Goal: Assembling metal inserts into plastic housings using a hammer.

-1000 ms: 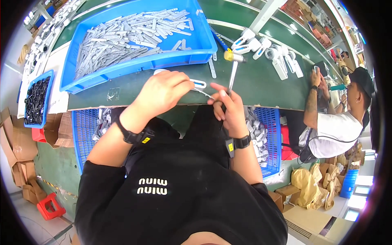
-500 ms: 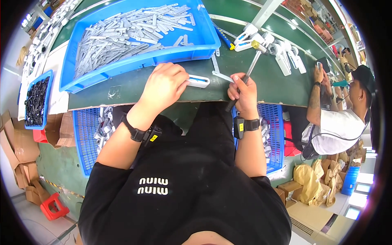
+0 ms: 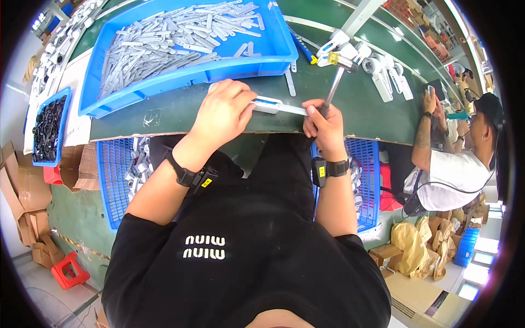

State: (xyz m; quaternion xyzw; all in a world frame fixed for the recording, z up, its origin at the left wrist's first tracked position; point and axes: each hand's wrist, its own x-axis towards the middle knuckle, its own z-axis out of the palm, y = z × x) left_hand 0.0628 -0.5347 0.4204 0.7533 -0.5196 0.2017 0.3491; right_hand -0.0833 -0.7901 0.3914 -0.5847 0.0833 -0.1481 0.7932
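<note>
Strip and white piece held end to end, hammer parked in the right palm

Far left: small blue tray [image 3: 64, 124] of black parts, on the bench's edge, beyond your elbow. Next, large blue tray [image 3: 191, 81] of grey strips [image 3: 164, 49], just ahead of your left hand [image 3: 224, 106]; presumably set close to keep the reach short.

Your left hand: thumb and fingers closed on the left end of a slim white piece [image 3: 268, 107], out over the green bench [image 3: 175, 117] near its front edge. The grip leaves its right end free, likely for access.

Between the hands: one grey strip [image 3: 293, 110], lined up with the white piece and meeting or overlapping its end. Can't tell whether it sits inside.

Your right hand [image 3: 326, 126]: thumb and forefinger pinch the strip's right end; the hand also keeps a hammer [image 3: 333, 86], head up and away from you, perhaps to save setting it down.

Right, beyond the hammer: white round-headed parts [image 3: 380, 82] grouped on the bench, apart from your hands, probably to leave elbow room.
</note>
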